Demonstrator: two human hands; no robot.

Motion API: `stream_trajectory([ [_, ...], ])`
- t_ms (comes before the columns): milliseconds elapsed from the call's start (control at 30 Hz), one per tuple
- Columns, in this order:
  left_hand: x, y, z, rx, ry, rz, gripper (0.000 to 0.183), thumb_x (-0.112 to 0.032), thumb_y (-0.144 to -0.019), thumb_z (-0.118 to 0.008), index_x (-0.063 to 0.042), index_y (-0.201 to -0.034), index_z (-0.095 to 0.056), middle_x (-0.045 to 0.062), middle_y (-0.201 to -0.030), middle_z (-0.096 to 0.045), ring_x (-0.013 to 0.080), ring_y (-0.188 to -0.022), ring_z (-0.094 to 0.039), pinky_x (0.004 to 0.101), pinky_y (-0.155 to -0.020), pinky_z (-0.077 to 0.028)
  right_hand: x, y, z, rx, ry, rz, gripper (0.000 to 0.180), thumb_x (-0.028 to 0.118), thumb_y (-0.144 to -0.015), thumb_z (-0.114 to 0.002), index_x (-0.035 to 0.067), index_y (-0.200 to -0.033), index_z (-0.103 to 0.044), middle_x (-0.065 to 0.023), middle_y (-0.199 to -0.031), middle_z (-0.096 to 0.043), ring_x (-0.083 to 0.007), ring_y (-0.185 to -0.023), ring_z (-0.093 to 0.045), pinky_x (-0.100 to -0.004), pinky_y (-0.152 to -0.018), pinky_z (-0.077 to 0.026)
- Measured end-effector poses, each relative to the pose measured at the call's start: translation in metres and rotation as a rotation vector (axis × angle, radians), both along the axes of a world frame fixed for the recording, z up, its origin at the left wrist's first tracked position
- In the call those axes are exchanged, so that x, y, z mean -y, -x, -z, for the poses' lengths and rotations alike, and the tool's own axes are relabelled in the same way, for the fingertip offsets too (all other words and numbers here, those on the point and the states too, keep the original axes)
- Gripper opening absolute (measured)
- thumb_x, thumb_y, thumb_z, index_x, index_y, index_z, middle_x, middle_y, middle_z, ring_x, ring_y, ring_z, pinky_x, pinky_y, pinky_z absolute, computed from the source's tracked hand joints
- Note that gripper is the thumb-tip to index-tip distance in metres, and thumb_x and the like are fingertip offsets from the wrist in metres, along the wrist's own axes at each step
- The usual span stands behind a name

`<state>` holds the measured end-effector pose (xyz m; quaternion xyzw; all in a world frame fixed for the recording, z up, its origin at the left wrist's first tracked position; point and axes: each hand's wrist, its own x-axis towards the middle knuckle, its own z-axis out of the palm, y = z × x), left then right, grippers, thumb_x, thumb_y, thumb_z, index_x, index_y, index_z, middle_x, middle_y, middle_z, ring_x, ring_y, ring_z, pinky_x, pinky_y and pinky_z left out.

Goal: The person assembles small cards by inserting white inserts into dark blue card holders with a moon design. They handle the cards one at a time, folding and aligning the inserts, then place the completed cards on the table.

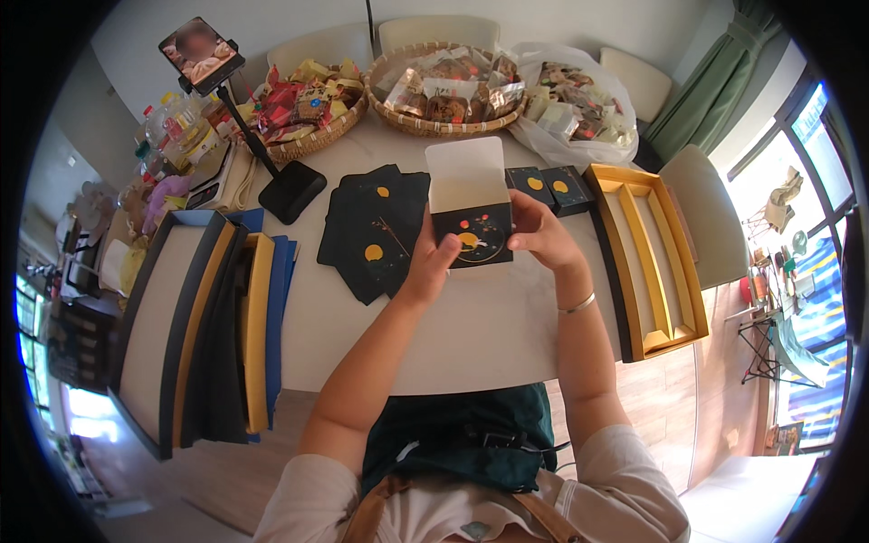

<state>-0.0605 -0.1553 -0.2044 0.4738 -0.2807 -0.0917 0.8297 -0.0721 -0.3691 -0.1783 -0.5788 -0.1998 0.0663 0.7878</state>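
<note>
Between my two hands is a small black paperboard box (473, 229) with a printed moon and flowers, its white-lined flap standing up at the far end. My left hand (433, 256) holds the box's left side, thumb on the printed face. My right hand (541, 229) grips its right side, a bracelet on that wrist. Left of the box lies a stack of flat black printed cartons (366, 224). Two folded black boxes (569, 189) stand beyond my right hand, beside a gold divided tray (645, 258). The inside of the held box is hidden.
Wicker baskets (445, 125) of wrapped pastries and a white plastic bag (621, 129) of packets stand at the back. A phone (201, 55) sits on a black stand (292, 190). Large box parts (176, 326) lean at the left table edge; a chair (706, 217) stands at right.
</note>
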Motion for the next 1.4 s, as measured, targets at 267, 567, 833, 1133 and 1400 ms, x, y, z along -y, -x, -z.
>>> stream_trajectory([
  [267,0.005,0.004,0.003,0.037,-0.165,-0.123,0.051,-0.028,-0.097,-0.060,0.002,-0.136,-0.045,0.008,-0.121,-0.059,0.0137,-0.111,-0.053,0.0286,-0.098,-0.042,-0.004,0.000,0.000,0.000,0.108,0.116,0.061,-0.004,-0.072,-0.081,0.001,-0.128,-0.058,-0.0024,-0.120,-0.064,-0.0136,-0.105,-0.060,-0.0298,-0.091,-0.051],
  [567,0.002,0.008,-0.014,0.240,-0.198,-0.324,0.044,-0.024,-0.092,-0.068,0.002,-0.123,-0.049,0.011,-0.114,-0.062,0.0153,-0.103,-0.059,0.0295,-0.091,-0.047,-0.001,0.007,-0.006,0.067,-0.006,-0.026,0.045,0.016,-0.090,-0.070,-0.001,-0.129,-0.056,-0.0061,-0.120,-0.063,-0.0151,-0.114,-0.057,-0.0317,-0.094,-0.048],
  [833,0.004,0.002,0.000,0.446,-0.391,-0.513,0.056,-0.033,-0.081,-0.079,-0.002,-0.117,-0.051,0.013,-0.101,-0.065,0.0237,-0.089,-0.066,0.0325,-0.079,-0.052,-0.008,0.004,0.003,-0.114,-0.197,0.050,0.028,0.019,-0.096,-0.058,-0.001,-0.114,-0.064,-0.0038,-0.102,-0.068,-0.0127,-0.096,-0.061,-0.0262,-0.084,-0.048],
  [1133,0.014,0.005,-0.001,0.553,-0.215,-0.543,0.057,-0.027,-0.083,-0.079,-0.002,-0.124,-0.050,0.018,-0.115,-0.059,0.0282,-0.096,-0.065,0.0336,-0.082,-0.053,-0.010,0.005,-0.002,0.061,0.018,0.286,0.019,0.008,-0.093,-0.062,-0.004,-0.104,-0.071,-0.0028,-0.101,-0.068,-0.0104,-0.091,-0.060,-0.0255,-0.083,-0.048],
  [1400,0.005,0.010,-0.020,0.759,-0.431,-0.500,0.036,-0.021,-0.085,-0.076,-0.009,-0.116,-0.063,0.012,-0.120,-0.050,0.0252,-0.102,-0.059,0.0334,-0.086,-0.050,-0.012,0.009,-0.008,0.104,0.051,0.355,0.018,0.010,-0.093,-0.064,-0.005,-0.100,-0.071,-0.0017,-0.098,-0.068,-0.0076,-0.087,-0.058,-0.0238,-0.077,-0.047],
])
